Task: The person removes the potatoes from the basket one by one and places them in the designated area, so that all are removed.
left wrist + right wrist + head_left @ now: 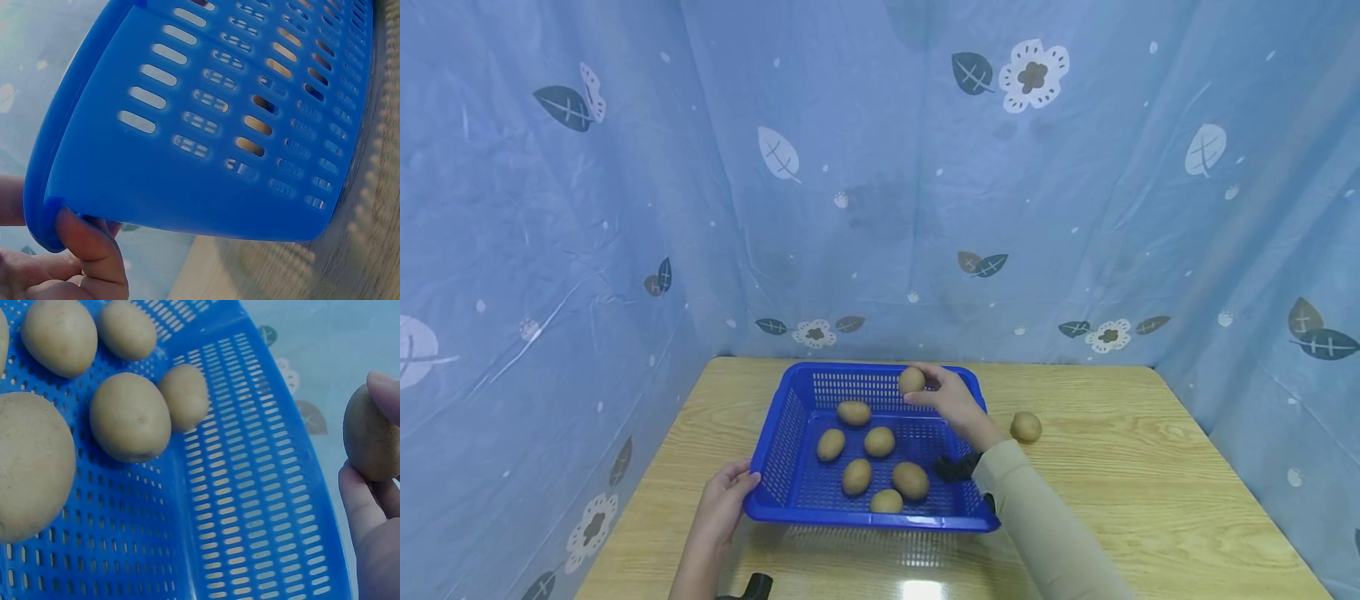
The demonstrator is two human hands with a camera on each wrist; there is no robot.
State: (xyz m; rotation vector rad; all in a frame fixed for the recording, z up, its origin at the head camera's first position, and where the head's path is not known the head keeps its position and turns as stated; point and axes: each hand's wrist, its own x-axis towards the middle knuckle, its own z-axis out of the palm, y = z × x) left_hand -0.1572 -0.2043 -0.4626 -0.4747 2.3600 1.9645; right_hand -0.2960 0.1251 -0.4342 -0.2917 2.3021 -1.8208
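**Held Potato: Right Hand Grasping at Far Side of Basket**

Left hand (721,496): this hand, the nearer to the viewer, is pinching the rim at the near left corner of the basket (820,516). The basket is sitting on the table (1112,467), with its long side running rightward from the left hand.

Six potatoes (910,481): these are lying on the basket floor, to the right of the left hand and to the near left of the right hand (951,398). Neither hand is touching them.

Loose potato (1026,427): this one is resting on the table outside the basket, to the right of the right hand and slightly nearer the viewer. The right hand is the closer one; the left hand is standing well apart, across the basket.

Right hand: thumb and fingers are grasping the held potato (912,381), which is showing in the head view against the basket's far wall. Most of the basket floor is extending to the near left of this hand. The potato's long axis appears to be running from thumb to fingers; clearance over the rim cannot be told.

Curtain (880,208): it is hanging beyond both hands.
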